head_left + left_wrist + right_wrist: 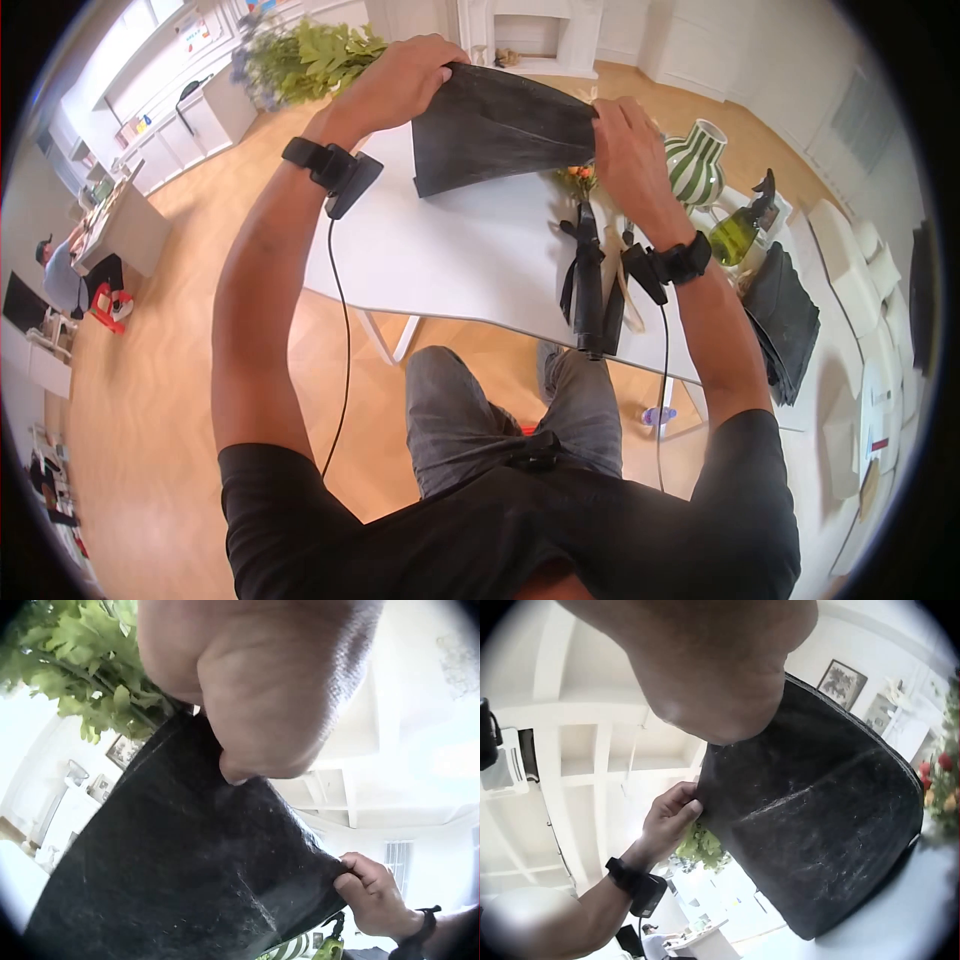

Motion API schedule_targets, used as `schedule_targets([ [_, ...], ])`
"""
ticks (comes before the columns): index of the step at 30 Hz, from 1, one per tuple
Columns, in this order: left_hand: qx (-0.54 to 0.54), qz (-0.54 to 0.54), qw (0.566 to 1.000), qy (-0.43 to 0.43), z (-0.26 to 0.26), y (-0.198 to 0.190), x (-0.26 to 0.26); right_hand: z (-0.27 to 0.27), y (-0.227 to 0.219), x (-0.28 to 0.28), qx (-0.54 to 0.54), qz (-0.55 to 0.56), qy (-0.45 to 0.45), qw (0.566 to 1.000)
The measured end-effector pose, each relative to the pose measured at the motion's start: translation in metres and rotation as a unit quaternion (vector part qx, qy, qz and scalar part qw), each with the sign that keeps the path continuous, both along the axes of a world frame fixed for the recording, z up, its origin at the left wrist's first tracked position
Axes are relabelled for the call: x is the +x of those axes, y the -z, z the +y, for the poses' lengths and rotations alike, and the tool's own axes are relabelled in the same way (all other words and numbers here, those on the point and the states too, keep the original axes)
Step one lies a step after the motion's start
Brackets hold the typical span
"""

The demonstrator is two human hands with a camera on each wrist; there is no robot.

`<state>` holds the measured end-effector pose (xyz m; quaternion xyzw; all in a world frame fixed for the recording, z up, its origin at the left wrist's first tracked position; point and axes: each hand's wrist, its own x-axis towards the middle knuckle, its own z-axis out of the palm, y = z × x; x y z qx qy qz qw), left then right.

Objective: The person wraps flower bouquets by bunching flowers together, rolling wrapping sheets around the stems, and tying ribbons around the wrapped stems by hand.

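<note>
Both hands hold up a wide black leathery sheet (pixel 500 130) over the white table (pixel 400 250). My left hand (pixel 405 85) pinches its upper left corner. The right hand (pixel 632 160) grips the right end. In the left wrist view, the thumb of the left hand (pixel 255 690) lies on the top edge of the sheet (pixel 195 847), and the right hand (pixel 375 896) holds the far corner. From the right wrist, the sheet (pixel 817 802) shows pale creases and a seamed edge, with the left hand (pixel 667 821) at the opposite corner.
Green leafy stems (pixel 320 60) stand behind the left hand. Long black things with handles (pixel 588 280) lie at the table's front edge. To the right are a green-striped vase (pixel 697 165), a green glass bottle (pixel 735 235) and folded black material (pixel 780 320). A person (pixel 65 270) sits far left.
</note>
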<state>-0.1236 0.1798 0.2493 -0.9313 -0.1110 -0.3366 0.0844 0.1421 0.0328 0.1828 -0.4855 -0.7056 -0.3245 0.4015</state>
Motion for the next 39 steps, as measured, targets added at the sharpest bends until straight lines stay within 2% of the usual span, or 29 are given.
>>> schedule_targets([
  [2,-0.014,0.014,1.0,0.01,-0.006,0.002,0.005,-0.002,-0.003,0.017,-0.003,-0.017,0.005,1.0],
  [5,-0.022,0.037,0.999,0.015,-0.003,0.033,0.004,0.0,0.009,0.023,-0.035,-0.03,-0.015,0.999],
  [8,-0.009,0.071,0.995,-0.07,-0.025,0.065,-0.008,0.006,0.013,0.024,-0.091,-0.041,-0.047,0.994],
  [11,0.036,0.013,0.992,-0.122,-0.032,0.068,-0.018,0.026,0.002,0.036,-0.136,-0.066,-0.089,0.984],
  [13,0.061,0.021,0.988,-0.143,-0.035,0.057,-0.023,0.032,-0.021,0.035,-0.147,-0.08,-0.122,0.978],
  [14,0.087,0.028,0.983,-0.157,-0.036,0.051,-0.024,0.027,-0.045,0.03,-0.283,-0.061,-0.112,0.95],
  [15,0.09,0.028,0.983,-0.158,-0.037,0.047,-0.026,0.023,-0.064,0.027,-0.413,-0.041,-0.099,0.904],
  [16,0.088,0.028,0.983,-0.161,-0.04,0.044,-0.027,0.023,-0.074,0.03,-0.41,-0.041,-0.099,0.906],
  [18,0.087,0.029,0.983,-0.16,-0.046,0.039,-0.027,0.019,-0.088,0.035,-0.5,0.049,-0.115,0.857],
  [19,0.039,0.034,0.988,-0.145,-0.049,0.038,-0.028,0.016,-0.095,0.037,-0.498,0.051,-0.112,0.858],
  [20,-0.009,0.041,0.991,-0.127,-0.052,0.037,-0.028,0.011,-0.102,0.035,-0.543,0.1,-0.106,0.827],
  [21,-0.009,0.041,0.992,-0.12,-0.051,0.037,-0.028,0.007,-0.107,0.034,-0.584,0.149,-0.099,0.791],
  [24,-0.059,0.061,0.993,-0.083,-0.06,0.035,-0.023,-0.005,-0.108,0.032,-0.565,0.184,-0.076,0.801],
  [25,-0.128,0.062,0.986,-0.083,-0.065,0.033,-0.024,0.001,-0.105,0.039,-0.564,0.184,-0.074,0.801],
  [26,-0.196,0.062,0.975,-0.084,-0.069,0.03,-0.023,0.015,-0.098,0.049,-0.57,0.111,-0.102,0.808],
  [27,-0.196,0.062,0.975,-0.084,-0.068,0.031,-0.022,0.019,-0.096,0.051,-0.572,0.037,-0.13,0.809],
  [28,-0.202,0.066,0.975,-0.066,-0.066,0.033,-0.022,0.02,-0.094,0.055,-0.572,0.037,-0.129,0.809],
  [30,-0.208,0.072,0.974,-0.044,-0.067,0.033,-0.021,0.012,-0.094,0.054,-0.507,-0.078,-0.115,0.851],
  [31,-0.22,0.07,0.972,-0.04,-0.066,0.033,-0.02,0.011,-0.091,0.058,-0.507,-0.075,-0.114,0.851],
  [33,-0.232,0.067,0.97,-0.035,-0.073,0.026,-0.017,0.01,-0.087,0.066,-0.45,-0.031,-0.136,0.882],
  [34,-0.258,0.068,0.961,-0.069,-0.077,0.02,-0.018,0.009,-0.083,0.069,-0.449,-0.03,-0.136,0.883],
  [36,-0.284,0.071,0.951,-0.102,-0.078,0.015,-0.019,0.011,-0.071,0.076,-0.331,0.156,-0.235,0.9],
  [37,-0.298,0.044,0.948,-0.1,-0.077,0.016,-0.021,0.013,-0.063,0.079,-0.329,0.156,-0.235,0.901],
  [39,-0.31,0.015,0.945,-0.103,-0.078,0.014,-0.021,0.019,-0.052,0.078,-0.322,0.358,-0.325,0.814],
])
